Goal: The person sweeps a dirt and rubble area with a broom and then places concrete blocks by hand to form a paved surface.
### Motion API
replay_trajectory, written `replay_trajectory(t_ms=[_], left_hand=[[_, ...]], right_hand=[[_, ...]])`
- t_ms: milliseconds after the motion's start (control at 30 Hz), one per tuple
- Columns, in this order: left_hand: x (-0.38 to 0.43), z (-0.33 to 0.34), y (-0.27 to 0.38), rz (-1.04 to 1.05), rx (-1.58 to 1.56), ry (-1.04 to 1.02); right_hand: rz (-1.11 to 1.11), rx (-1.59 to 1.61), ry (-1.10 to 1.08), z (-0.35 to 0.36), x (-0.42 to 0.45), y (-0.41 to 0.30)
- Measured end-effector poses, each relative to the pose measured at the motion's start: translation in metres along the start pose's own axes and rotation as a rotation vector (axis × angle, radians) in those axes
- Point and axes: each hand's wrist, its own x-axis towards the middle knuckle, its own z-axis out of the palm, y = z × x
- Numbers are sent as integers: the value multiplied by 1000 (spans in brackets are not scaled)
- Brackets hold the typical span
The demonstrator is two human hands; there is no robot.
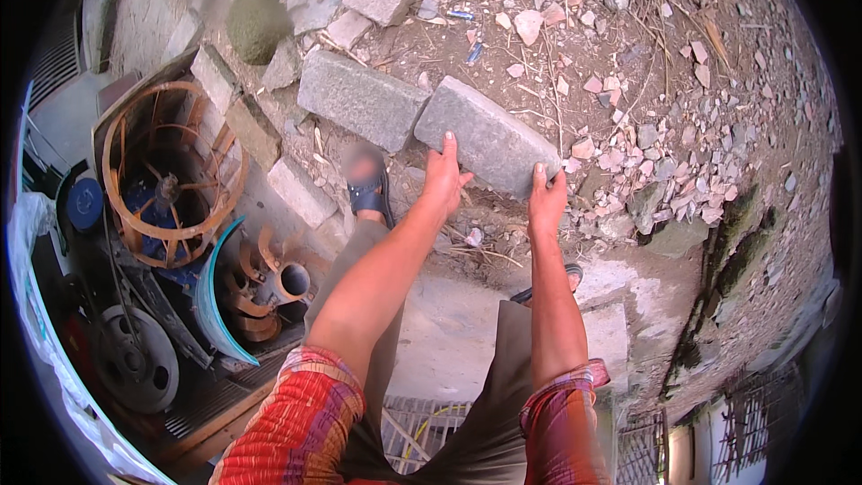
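Both my hands grip a grey concrete block by its near long side. My left hand has its thumb on the top face near the left end, some fingers beside the block. My right hand holds the right corner, thumb on top, fingers partly hidden. A second grey block lies just left of the held one, their ends touching or nearly so. Whether the held block rests on the ground, I cannot tell.
Broken stone pieces are strewn to the right. Smaller blocks line the left, beside a rusty round metal frame, a rusty part with a pipe opening and a wheel-like disc. My sandalled foot stands near the blocks.
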Motion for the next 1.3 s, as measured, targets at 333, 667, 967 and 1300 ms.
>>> replay_trajectory(t_ms=[333, 667, 967, 1300], left_hand=[[7, 4, -9, 4, -64, -22], [-47, -34, 18, -95, 578, -95], [-169, -139, 17, 81, 1616, -218], [-221, -76, -33, 243, 1467, -239]], right_hand=[[-109, -180, -55, -19, 19, -52], [-16, 217, 69, -56, 6, -26], [219, -130, -404, -202, -197, 135], [650, 360, -138, -325, -293, 173]])
